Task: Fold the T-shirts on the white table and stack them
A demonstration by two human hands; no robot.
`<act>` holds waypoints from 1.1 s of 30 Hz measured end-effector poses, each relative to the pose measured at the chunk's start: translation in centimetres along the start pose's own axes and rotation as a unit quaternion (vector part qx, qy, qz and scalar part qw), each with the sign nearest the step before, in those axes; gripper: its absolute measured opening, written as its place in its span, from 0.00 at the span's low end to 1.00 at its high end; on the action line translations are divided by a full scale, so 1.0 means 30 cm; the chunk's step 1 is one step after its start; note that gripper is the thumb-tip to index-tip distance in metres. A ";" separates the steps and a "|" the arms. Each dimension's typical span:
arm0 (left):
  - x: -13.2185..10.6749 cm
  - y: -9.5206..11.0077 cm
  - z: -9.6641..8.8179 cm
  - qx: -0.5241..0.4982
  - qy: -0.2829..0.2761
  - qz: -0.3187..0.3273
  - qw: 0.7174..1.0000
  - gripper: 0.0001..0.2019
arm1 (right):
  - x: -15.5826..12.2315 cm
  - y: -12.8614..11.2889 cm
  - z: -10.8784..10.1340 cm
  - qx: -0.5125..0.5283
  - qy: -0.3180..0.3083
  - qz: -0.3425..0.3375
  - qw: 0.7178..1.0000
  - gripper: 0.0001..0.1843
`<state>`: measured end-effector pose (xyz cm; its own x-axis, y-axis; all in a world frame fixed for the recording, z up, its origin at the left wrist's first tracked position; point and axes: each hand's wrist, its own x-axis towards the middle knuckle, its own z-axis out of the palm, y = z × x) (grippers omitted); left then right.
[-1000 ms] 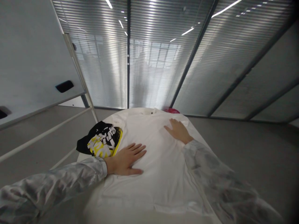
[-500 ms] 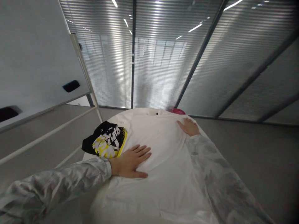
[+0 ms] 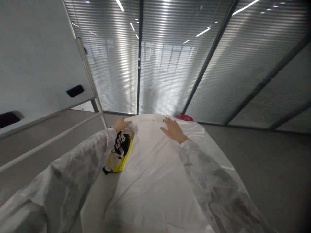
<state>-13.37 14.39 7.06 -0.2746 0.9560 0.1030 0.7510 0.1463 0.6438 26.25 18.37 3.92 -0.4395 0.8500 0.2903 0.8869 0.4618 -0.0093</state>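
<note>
A white T-shirt (image 3: 155, 168) lies spread over a white table, its neck end at the far edge. My right hand (image 3: 173, 129) rests flat on the shirt near the collar, fingers spread. At the shirt's far left corner is my left hand (image 3: 120, 124), its fingers stretched to the right over the cloth and partly hard to make out. Beneath my left forearm, a black and yellow printed cloth (image 3: 120, 150) lies against the shirt's left side, partly covered by my sleeve.
Behind the table's far right edge shows a red item (image 3: 186, 117), mostly hidden. To the left stands a whiteboard (image 3: 41, 58) on a frame with a pale rail (image 3: 51, 140). Glass panels with blinds (image 3: 165, 84) form the wall ahead.
My left hand has moved from the shirt's middle to its far left corner. My right hand has slid left toward the collar, uncovering the right sleeve. The printed cloth is now partly behind my left arm.
</note>
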 end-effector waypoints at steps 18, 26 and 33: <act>0.129 -0.086 0.063 -0.099 -0.027 -0.135 0.986 0.10 | 0.088 -0.308 0.171 0.137 -0.102 -0.037 0.985 0.42; 0.117 0.020 0.094 -0.198 0.087 -0.072 0.974 0.14 | 0.084 -0.309 0.147 0.134 -0.097 -0.035 0.986 0.40; 0.057 0.140 0.145 -0.174 0.108 0.124 0.971 0.16 | 0.110 -0.288 0.125 0.445 -0.046 0.106 0.888 0.34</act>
<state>-8.06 17.75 6.64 -0.2585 0.8702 0.4194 0.5713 -0.2125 0.7928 16.61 18.14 1.37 -0.3228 0.9397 0.1127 0.5057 0.2719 -0.8188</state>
